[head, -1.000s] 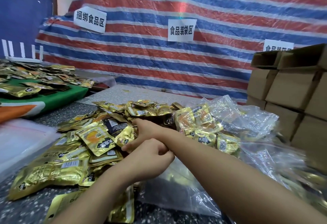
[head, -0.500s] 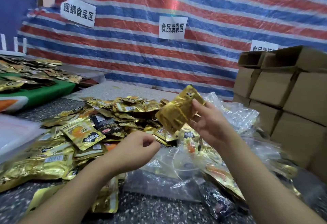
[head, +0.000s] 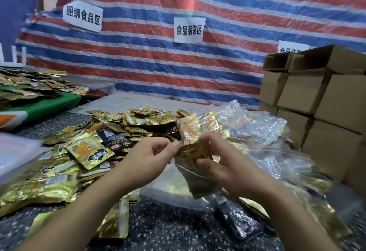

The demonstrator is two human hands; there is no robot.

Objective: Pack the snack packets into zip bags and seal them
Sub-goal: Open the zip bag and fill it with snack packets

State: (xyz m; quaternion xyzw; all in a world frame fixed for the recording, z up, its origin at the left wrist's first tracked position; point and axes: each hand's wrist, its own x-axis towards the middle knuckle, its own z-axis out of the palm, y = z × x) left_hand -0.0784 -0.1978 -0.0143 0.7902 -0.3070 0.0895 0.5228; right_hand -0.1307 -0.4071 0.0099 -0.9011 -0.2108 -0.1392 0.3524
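A heap of gold snack packets (head: 87,151) covers the speckled table (head: 168,229) at the left and centre. My right hand (head: 219,163) grips a gold snack packet (head: 195,149) and holds it in the mouth of a clear zip bag (head: 200,179) that hangs below both hands. My left hand (head: 148,157) pinches the left edge of that bag's opening, right beside the packet. Several more gold packets (head: 190,130) stand just behind the hands.
Filled and loose clear zip bags (head: 263,130) pile up at the right. Stacked cardboard boxes (head: 320,100) stand at the far right. A green-covered table with more packets (head: 39,90) is at the left, and a striped tarp with paper signs (head: 189,30) hangs behind.
My right hand has come down from its raised position with the gold packet to the bag's mouth. My left hand has moved in to meet it at the opening.
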